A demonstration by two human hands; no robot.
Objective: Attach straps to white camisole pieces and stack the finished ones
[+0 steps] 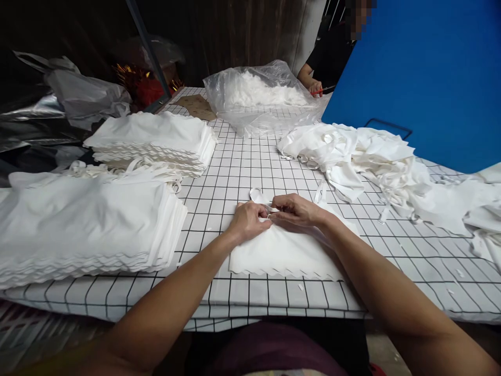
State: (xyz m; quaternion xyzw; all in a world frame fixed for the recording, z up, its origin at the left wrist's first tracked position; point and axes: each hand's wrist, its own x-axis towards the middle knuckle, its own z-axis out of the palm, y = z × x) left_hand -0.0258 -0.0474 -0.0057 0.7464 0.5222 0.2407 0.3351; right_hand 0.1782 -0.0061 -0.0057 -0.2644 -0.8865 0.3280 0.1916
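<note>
In front of me a white camisole [285, 253] lies flat on the table, its wavy hem towards me and its thin straps at the far edge. My left hand [250, 219] is closed at the top edge, thumb and fingers pinching the fabric near a looped strap [256, 194]. Close against it, my right hand [295, 210] bends over the same spot with its fingers pressed together on the camisole's top edge. The fingertips nearly meet, and the exact bit they grip is partly hidden. Another strap [320, 192] sticks up beyond my right hand.
To the left stand a near stack [78, 219] and a far stack [152, 130] of white garments. A loose white heap [391, 162] spreads on the right, below a blue panel [422, 73]. Behind are a clear plastic bag [219, 99] and a co-worker's hand [313, 86] with a red-handled tool.
</note>
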